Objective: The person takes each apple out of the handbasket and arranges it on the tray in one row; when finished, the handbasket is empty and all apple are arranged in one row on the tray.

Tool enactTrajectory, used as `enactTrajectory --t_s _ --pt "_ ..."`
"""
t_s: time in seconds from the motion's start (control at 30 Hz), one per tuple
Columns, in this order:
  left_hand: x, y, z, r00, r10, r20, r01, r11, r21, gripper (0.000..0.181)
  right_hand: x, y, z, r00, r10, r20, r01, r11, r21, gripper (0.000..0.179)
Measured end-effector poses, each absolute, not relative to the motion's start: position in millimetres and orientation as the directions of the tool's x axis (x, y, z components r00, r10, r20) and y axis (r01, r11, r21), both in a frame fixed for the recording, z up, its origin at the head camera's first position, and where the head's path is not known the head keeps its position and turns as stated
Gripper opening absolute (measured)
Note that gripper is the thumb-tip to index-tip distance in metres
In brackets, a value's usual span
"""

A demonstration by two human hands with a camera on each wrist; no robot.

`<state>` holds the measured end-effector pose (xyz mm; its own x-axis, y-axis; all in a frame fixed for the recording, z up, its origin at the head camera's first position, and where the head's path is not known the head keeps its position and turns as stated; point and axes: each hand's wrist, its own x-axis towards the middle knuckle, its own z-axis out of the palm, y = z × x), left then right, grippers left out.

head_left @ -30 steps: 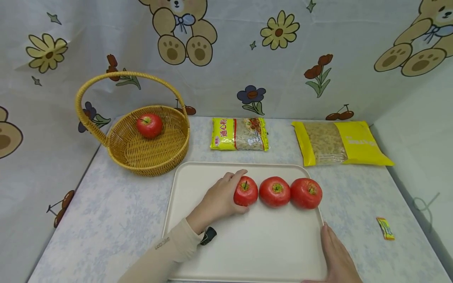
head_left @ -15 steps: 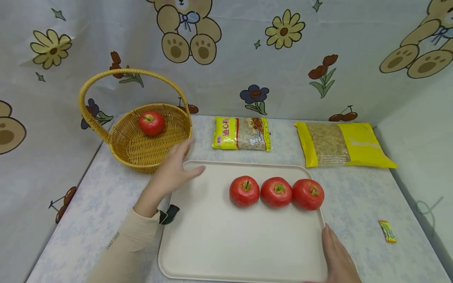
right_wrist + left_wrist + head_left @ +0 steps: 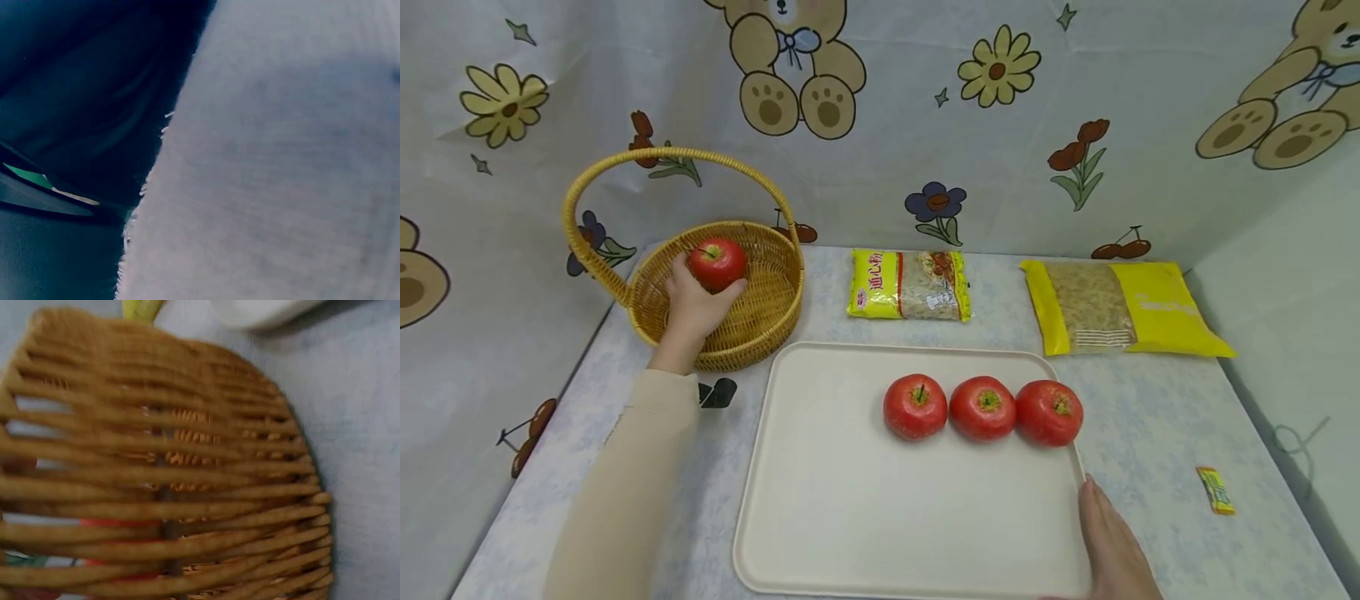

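Note:
Inside the yellow wicker basket, my left hand is at a red apple. Its fingers curl along the apple's left side, and the thumb reaches out under its lower right. The basket's woven wall fills much of the left wrist view, with some red showing through the gaps. On the cream tray a row of three red apples sits near the far right: one on the left, one in the middle, one at the right rim. My right hand rests with straight fingers along the tray's right edge.
Behind the tray lie a small yellow pasta bag and a larger yellow one. A small wrapped candy is on the right of the table. The basket's tall handle arches over it. Printed curtain hangs behind.
My left hand has let go of the left apple on the tray and moved left and away into the basket, onto the apple there. My right hand has stayed at the tray's edge.

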<state>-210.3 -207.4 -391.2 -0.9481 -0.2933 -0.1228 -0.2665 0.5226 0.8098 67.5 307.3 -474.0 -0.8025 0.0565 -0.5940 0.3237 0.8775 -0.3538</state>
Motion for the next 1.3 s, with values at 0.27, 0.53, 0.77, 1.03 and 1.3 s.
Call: enactTrajectory --t_s 0.27,0.53,0.77,1.03,1.3 --pt "-228 -216 -399 -0.932 -0.298 -0.207 -0.33 0.459 0.825 0.105 66 308 -475 -0.797 0.052 -0.602 0.325 0.877 -0.355 0.145" --pt "-242 -217 -408 -0.919 -0.316 -0.234 -0.358 0.425 0.831 0.108 69 307 -475 -0.832 0.035 -0.554 0.286 0.882 -0.374 0.144" --pt "-251 -219 -415 -0.885 -0.375 -0.276 -0.409 0.343 0.846 0.102 66 309 -477 -0.789 0.071 -0.611 0.352 0.867 -0.354 0.144" --pt "-255 -218 -419 -0.881 -0.39 -0.267 -0.402 0.322 0.857 0.094 68 308 -477 -0.814 0.058 -0.578 0.32 0.875 -0.363 0.147" --pt "-255 -219 -420 -0.897 -0.373 -0.238 -0.377 0.362 0.852 0.092 67 310 -480 -0.787 0.084 -0.612 0.355 0.872 -0.337 0.15"
